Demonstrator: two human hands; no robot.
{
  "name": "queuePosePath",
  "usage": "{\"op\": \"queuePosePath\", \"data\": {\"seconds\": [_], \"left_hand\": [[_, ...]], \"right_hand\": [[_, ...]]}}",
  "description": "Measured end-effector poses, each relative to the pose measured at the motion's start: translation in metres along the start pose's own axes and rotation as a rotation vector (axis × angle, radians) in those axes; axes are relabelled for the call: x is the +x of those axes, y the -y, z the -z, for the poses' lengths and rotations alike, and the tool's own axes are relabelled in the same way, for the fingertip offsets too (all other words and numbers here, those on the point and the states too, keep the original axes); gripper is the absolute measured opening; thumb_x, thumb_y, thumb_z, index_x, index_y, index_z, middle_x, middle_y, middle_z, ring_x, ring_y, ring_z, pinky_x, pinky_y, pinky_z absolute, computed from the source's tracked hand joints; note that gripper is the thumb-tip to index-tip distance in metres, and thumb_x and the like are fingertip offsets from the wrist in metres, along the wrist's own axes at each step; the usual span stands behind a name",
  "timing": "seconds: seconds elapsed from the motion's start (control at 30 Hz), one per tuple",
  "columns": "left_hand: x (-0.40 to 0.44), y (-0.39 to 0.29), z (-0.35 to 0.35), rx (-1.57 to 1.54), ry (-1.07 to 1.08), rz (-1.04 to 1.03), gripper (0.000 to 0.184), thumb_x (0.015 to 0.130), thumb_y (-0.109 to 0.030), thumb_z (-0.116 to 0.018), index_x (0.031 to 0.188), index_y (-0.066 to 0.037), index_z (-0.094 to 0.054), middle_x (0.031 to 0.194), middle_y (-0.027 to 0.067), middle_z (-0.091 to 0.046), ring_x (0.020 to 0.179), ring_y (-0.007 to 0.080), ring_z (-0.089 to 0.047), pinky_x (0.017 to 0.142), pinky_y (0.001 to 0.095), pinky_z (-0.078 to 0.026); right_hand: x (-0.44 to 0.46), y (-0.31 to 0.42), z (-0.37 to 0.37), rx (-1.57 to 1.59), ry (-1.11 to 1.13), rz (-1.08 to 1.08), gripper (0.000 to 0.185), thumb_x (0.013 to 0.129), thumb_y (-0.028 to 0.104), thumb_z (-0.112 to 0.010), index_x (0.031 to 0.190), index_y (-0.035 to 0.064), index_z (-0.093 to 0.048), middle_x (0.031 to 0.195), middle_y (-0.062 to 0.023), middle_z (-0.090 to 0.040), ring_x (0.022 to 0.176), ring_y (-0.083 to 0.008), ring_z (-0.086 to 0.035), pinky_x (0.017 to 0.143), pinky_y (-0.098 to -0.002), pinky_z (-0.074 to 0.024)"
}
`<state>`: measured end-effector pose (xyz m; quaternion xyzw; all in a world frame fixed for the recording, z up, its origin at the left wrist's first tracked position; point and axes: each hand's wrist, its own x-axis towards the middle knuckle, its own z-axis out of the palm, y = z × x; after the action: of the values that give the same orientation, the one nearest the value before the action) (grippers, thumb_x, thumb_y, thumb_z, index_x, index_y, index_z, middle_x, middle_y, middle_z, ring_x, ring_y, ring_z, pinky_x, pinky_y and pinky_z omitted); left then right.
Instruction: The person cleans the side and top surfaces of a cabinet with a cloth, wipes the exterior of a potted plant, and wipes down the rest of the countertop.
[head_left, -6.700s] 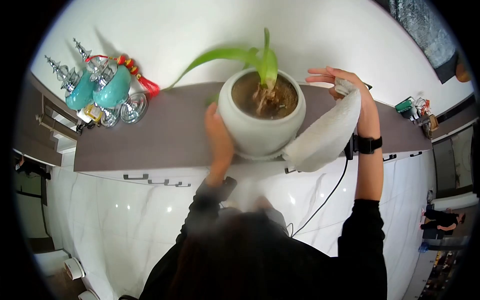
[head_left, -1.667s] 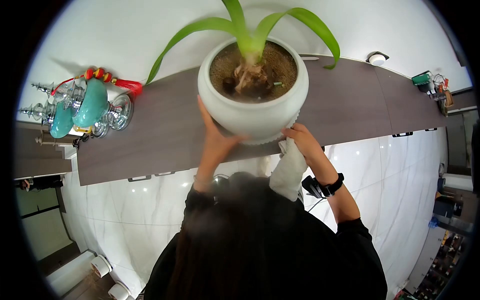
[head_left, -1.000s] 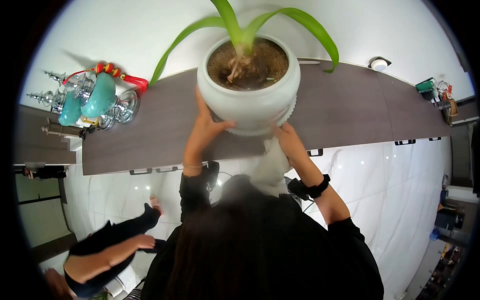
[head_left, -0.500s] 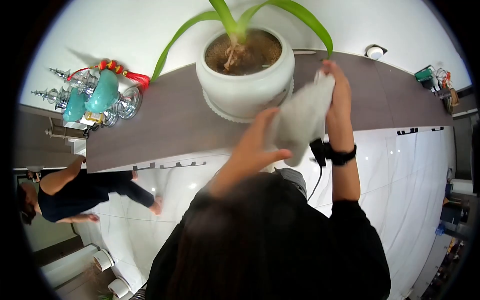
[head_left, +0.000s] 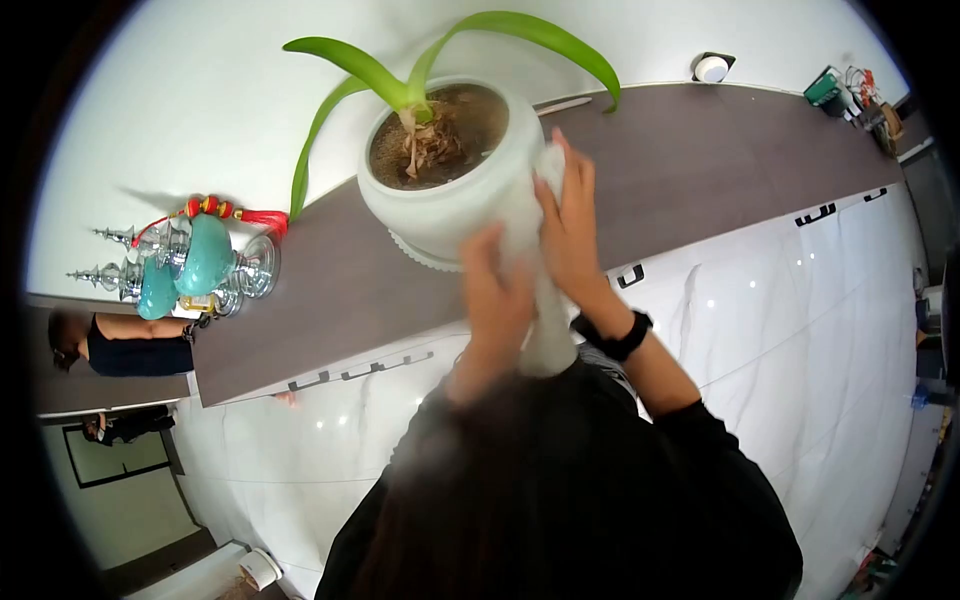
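A white round pot point(head_left: 450, 212) stands on a scalloped saucer on the brown cabinet top. In it grows a plant point(head_left: 403, 92) with long green leaves and a dry brown base in soil. My right hand point(head_left: 573, 220) presses a white cloth point(head_left: 548, 325) against the pot's right side, and the cloth hangs down below. My left hand point(head_left: 495, 305) is blurred, close to the pot's lower front and beside the cloth; its exact finger shape is smeared.
Turquoise and silver ornaments point(head_left: 207, 255) with a red tassel point(head_left: 262, 218) stand at the cabinet's left end. A white round device point(head_left: 711, 69) is near the wall. Small items point(head_left: 850, 98) lie far right. A person point(head_left: 135, 345) is beyond the left end.
My right hand has brought the cloth left onto the pot's side. My left hand is still near the cloth, lower front. The view has turned, and the other person appears farther up at the left.
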<state>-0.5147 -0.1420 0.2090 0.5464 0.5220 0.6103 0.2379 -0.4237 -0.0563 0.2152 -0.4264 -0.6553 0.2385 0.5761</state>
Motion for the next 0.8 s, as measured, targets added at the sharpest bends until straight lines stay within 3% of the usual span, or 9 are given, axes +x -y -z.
{"op": "queuePosePath", "data": {"seconds": [0.13, 0.23, 0.33, 0.43, 0.53, 0.63, 0.77, 0.8], "left_hand": [[0.034, -0.023, -0.024, 0.078, -0.009, -0.143, 0.044, 0.086, -0.004, -0.062, 0.126, -0.001, -0.045, 0.12, 0.0126, -0.048, 0.11, 0.0215, -0.051, 0.09, 0.0309, -0.043], [0.064, -0.036, -0.036, 0.321, 0.061, -0.312, 0.043, 0.082, -0.004, -0.066, 0.122, -0.002, -0.051, 0.118, 0.0167, -0.05, 0.109, 0.0274, -0.052, 0.09, 0.036, -0.043], [0.076, -0.034, -0.052, 0.367, 0.066, -0.266, 0.041, 0.077, -0.001, -0.065, 0.116, -0.003, -0.053, 0.111, 0.0185, -0.053, 0.105, 0.0314, -0.052, 0.091, 0.0388, -0.042], [0.08, -0.028, -0.058, 0.365, 0.011, -0.345, 0.031, 0.073, 0.001, -0.061, 0.103, -0.002, -0.056, 0.097, 0.0124, -0.057, 0.084, 0.0217, -0.056, 0.076, 0.0313, -0.046], [0.052, -0.018, -0.029, 0.145, 0.3, -0.145, 0.024, 0.068, 0.003, -0.057, 0.091, -0.003, -0.057, 0.085, 0.0052, -0.058, 0.064, 0.0105, -0.049, 0.058, 0.0228, -0.04], [0.039, -0.019, -0.027, 0.099, 0.273, -0.189, 0.017, 0.066, 0.002, -0.057, 0.082, -0.004, -0.057, 0.077, -0.0002, -0.056, 0.057, 0.0034, -0.04, 0.05, 0.0192, -0.031], [0.069, -0.023, -0.039, 0.199, 0.172, -0.139, 0.023, 0.074, 0.005, -0.058, 0.095, -0.004, -0.058, 0.073, 0.0005, -0.054, 0.057, 0.0052, -0.042, 0.05, 0.0205, -0.033], [0.077, -0.023, -0.044, 0.198, 0.143, -0.102, 0.024, 0.075, 0.005, -0.058, 0.097, -0.004, -0.058, 0.073, 0.0006, -0.054, 0.057, 0.0053, -0.043, 0.05, 0.0208, -0.033]], "right_hand": [[0.077, 0.001, -0.002, -0.221, 0.069, 0.242, 0.04, 0.091, 0.019, -0.055, 0.125, 0.001, -0.051, 0.11, -0.0253, -0.051, 0.102, -0.0413, -0.051, 0.089, -0.0439, -0.0423], [0.125, -0.026, 0.0, -0.179, 0.284, 0.18, 0.029, 0.09, 0.021, -0.057, 0.108, -0.0013, -0.059, 0.103, -0.0241, -0.055, 0.094, -0.0421, -0.054, 0.081, -0.0455, -0.0449], [0.147, -0.053, -0.008, -0.153, 0.288, 0.349, 0.023, 0.087, 0.018, -0.058, 0.099, -0.0007, -0.061, 0.098, -0.022, -0.057, 0.089, -0.0413, -0.055, 0.078, -0.045, -0.0451], [0.131, -0.046, 0.003, -0.168, 0.245, 0.36, 0.021, 0.083, 0.015, -0.059, 0.1, 0.003, -0.063, 0.101, -0.0193, -0.057, 0.09, -0.0382, -0.056, 0.077, -0.0448, -0.0457], [0.081, -0.019, 0.021, -0.231, 0.187, 0.261, 0.027, 0.078, 0.015, -0.064, 0.102, 0.0027, -0.061, 0.103, -0.0188, -0.057, 0.092, -0.0375, -0.057, 0.075, -0.0439, -0.0475], [0.077, -0.017, 0.016, -0.163, 0.094, 0.203, 0.032, 0.075, 0.017, -0.068, 0.101, 0.0021, -0.059, 0.102, -0.0191, -0.059, 0.091, -0.0373, -0.059, 0.074, -0.0429, -0.0486], [0.12, -0.034, 0.001, -0.098, 0.083, 0.075, 0.03, 0.076, 0.019, -0.068, 0.098, 0.0023, -0.059, 0.097, -0.02, -0.062, 0.086, -0.0379, -0.06, 0.073, -0.0431, -0.0484], [0.138, -0.04, -0.002, -0.093, 0.17, 0.076, 0.029, 0.077, 0.019, -0.068, 0.098, 0.0022, -0.059, 0.096, -0.0198, -0.062, 0.085, -0.0382, -0.06, 0.073, -0.0434, -0.0483]]}}
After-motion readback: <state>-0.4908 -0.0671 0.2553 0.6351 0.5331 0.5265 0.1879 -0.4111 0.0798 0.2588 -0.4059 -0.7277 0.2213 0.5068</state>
